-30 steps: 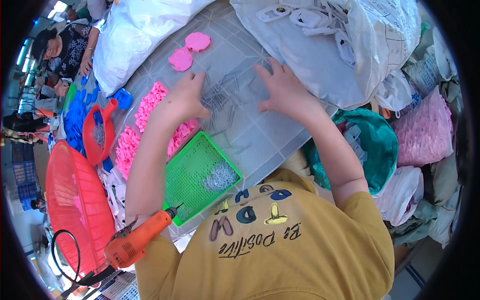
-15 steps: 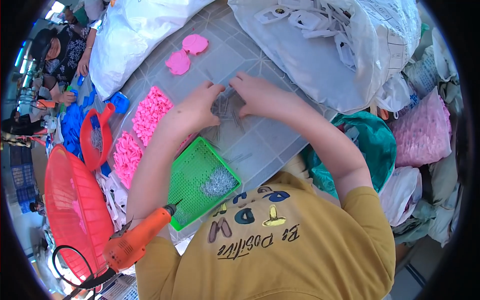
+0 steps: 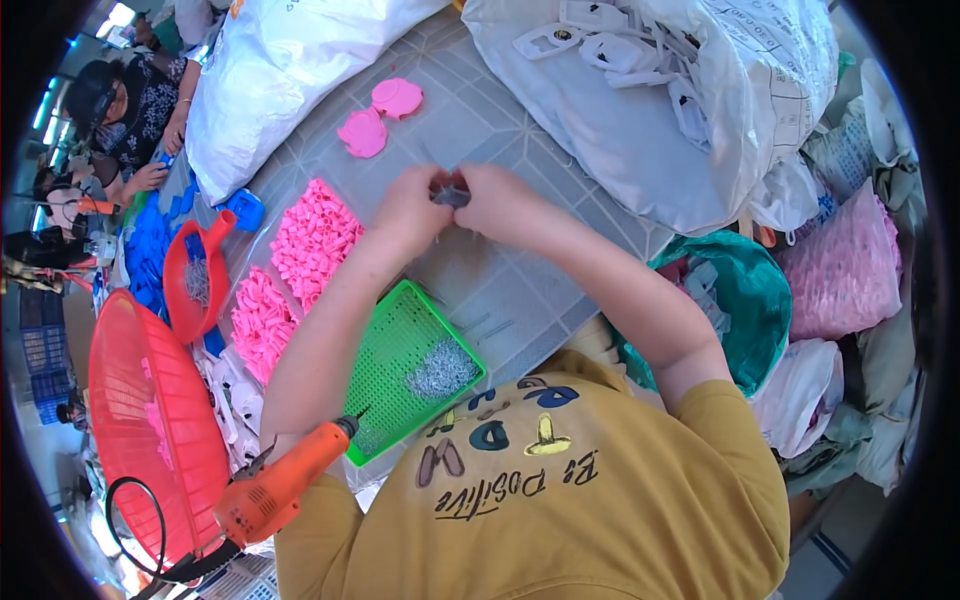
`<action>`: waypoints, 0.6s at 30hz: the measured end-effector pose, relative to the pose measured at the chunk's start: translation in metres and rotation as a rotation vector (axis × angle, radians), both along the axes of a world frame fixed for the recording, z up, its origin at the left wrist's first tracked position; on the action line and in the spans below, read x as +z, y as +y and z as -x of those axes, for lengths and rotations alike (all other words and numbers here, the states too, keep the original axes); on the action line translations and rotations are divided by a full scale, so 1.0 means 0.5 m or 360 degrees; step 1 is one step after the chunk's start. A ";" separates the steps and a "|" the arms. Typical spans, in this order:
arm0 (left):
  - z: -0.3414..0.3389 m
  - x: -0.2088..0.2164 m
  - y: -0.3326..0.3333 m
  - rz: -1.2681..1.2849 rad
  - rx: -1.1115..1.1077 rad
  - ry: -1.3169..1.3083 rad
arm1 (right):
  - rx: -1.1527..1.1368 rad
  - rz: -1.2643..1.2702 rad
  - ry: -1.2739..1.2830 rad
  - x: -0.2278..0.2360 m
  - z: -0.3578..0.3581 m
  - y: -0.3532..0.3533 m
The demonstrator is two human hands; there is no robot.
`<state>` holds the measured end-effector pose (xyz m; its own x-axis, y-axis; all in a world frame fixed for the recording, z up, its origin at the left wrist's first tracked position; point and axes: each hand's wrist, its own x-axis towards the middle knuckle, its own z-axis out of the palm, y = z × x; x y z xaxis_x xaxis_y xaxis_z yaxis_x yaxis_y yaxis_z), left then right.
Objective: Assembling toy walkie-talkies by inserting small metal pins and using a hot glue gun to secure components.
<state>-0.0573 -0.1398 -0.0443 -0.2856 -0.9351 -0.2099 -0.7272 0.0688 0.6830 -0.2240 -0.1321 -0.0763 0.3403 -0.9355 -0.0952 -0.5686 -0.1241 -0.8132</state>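
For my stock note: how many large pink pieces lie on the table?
2: one pink piece lies beyond the left hand, the other slightly nearer and farther left. More may be hidden under the white sacks.

I take the thin rods [image 3: 450, 192] between the fingers [image 3: 478, 184] for dull metal. The worktop [image 3: 545, 285] shows a smooth, low sheen. The near green tray [image 3: 400, 345] looks like perforated plastic, its small pieces [image 3: 444, 370] shiny metal. Left, a glossy red plastic basket [image 3: 195, 465]; far right, a crinkled plastic sack [image 3: 620, 160].
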 end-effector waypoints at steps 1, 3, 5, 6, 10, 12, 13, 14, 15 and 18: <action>0.000 0.010 -0.003 0.0005 -0.0005 -0.0001 | -0.0005 0.0005 -0.0001 0.009 -0.004 -0.002; -0.008 0.052 -0.007 0.0255 0.0125 0.0225 | -0.0283 0.0154 -0.0290 0.055 -0.015 -0.006; -0.015 0.133 0.014 0.0623 0.0103 0.0430 | -0.0239 0.0212 -0.0578 0.149 -0.003 -0.004; -0.015 0.182 0.032 0.0665 0.0148 0.0649 | -0.0153 0.0282 -0.0722 0.181 0.003 -0.007; -0.011 0.246 0.066 0.1038 0.0354 0.0756 | 0.0042 0.0559 -0.0878 0.265 0.035 -0.007; -0.024 0.217 0.076 0.0886 0.0393 0.0675 | 0.0217 0.0593 -0.0728 0.196 0.046 -0.017; -0.031 0.198 0.079 0.0668 0.0095 0.0286 | 0.0351 0.0618 -0.0565 0.147 0.062 -0.022; -0.055 0.163 0.081 0.0676 0.0114 0.0282 | 0.0373 0.0621 -0.0569 0.111 0.076 -0.012; -0.085 0.119 0.070 0.0829 0.0146 0.0201 | 0.0252 0.0727 -0.0414 0.077 0.096 -0.006; -0.104 0.114 0.079 0.0834 0.0340 0.0327 | -0.0078 0.0468 -0.0627 0.067 0.132 0.010</action>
